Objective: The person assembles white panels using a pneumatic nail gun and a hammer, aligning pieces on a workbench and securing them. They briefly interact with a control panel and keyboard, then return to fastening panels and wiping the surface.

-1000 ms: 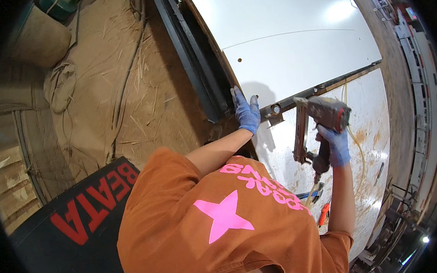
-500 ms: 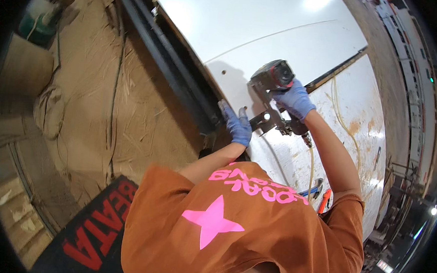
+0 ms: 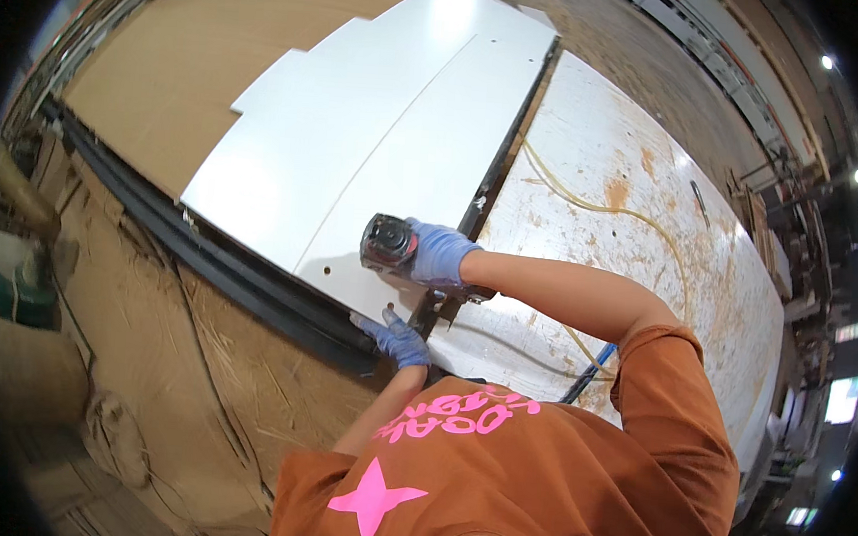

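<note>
My right hand, in a blue glove, is closed round the grip of a dark nail gun. The gun stands over the near end of a white panel, its nose hidden beneath my hand. My left hand, also gloved, rests on the panel's near left corner with fingers stretched and thumb apart. A small dark hole shows in the panel beyond the left fingers. A thin line runs lengthwise along the white surface.
Right of the panel lies a scuffed white tabletop with a yellow air hose and a blue-handled tool, partly hidden by my sleeve. A black rail borders the panel's left side. Brown board extends beyond it.
The view has turned, showing more of the panel's far end. The nail gun now sits lower over the panel's near edge, its body largely behind my right hand. The left hand stays at the corner.
</note>
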